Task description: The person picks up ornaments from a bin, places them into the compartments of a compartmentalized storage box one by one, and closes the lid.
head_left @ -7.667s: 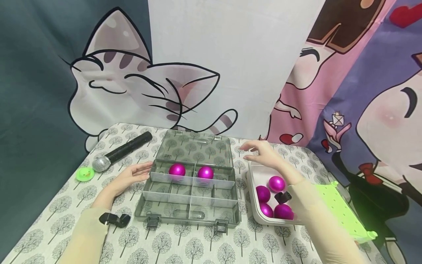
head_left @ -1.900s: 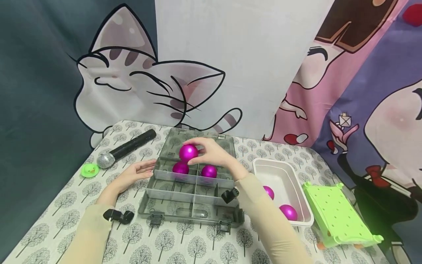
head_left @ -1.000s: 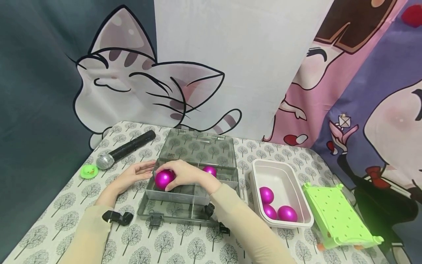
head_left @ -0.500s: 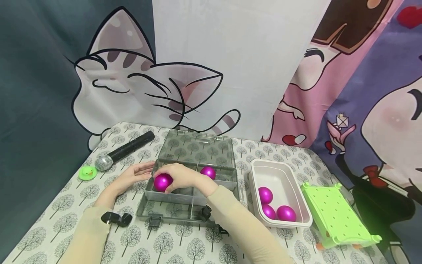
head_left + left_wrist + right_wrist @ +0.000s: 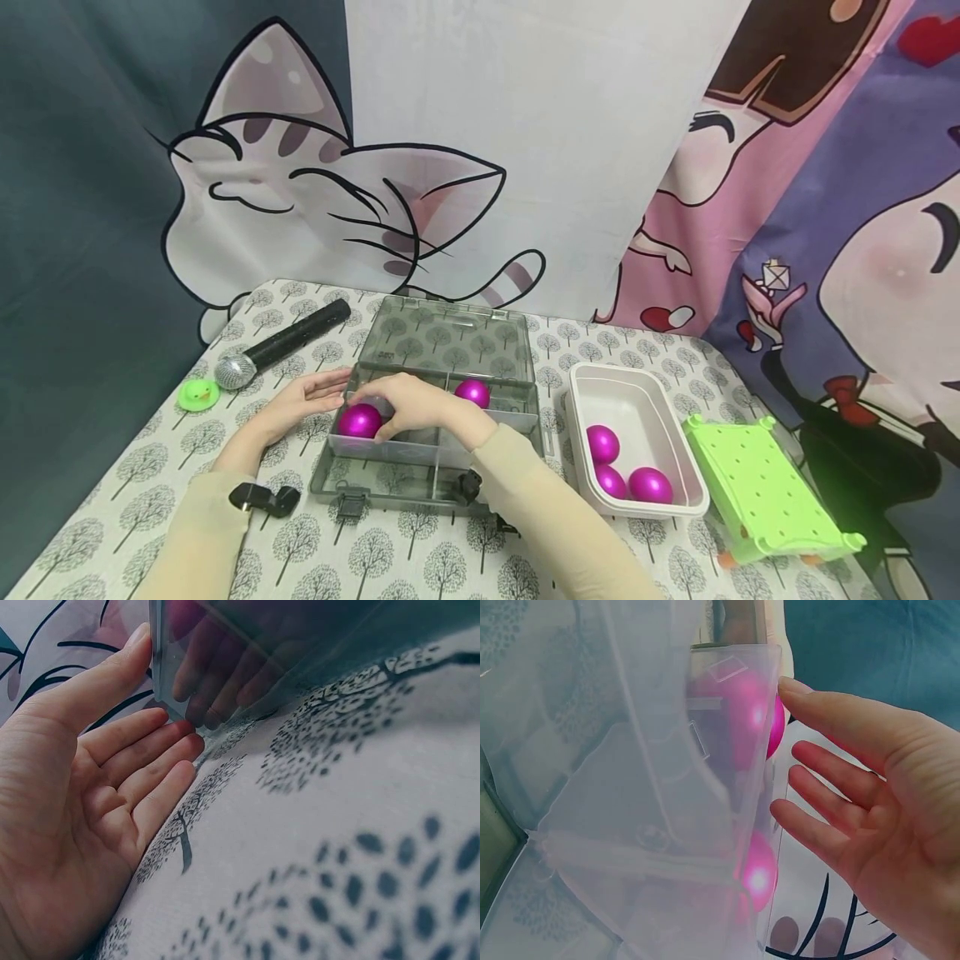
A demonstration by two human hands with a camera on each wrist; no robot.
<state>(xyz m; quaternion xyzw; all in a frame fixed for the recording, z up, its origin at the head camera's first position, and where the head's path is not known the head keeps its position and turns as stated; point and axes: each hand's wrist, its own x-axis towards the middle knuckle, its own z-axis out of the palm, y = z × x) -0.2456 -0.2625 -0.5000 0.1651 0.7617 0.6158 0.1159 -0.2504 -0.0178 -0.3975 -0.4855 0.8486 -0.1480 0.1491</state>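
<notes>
A shiny magenta plastic-looking ball (image 5: 360, 422) sits middle row, left, in the grey transparent box (image 5: 392, 477). My right hand (image 5: 411, 406) has fingers apart beside it; my left hand (image 5: 300, 400), fingers straight. Probably light, hard, slippery: pinch its widest sides.

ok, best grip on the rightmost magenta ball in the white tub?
Likely its upper half, from above through the open top of the white tub: the rightmost magenta ball is round and ringed by the tub's walls. Another ball crowds its left side, so I'd put fingers on its far side, where bare floor leaves room.
</notes>
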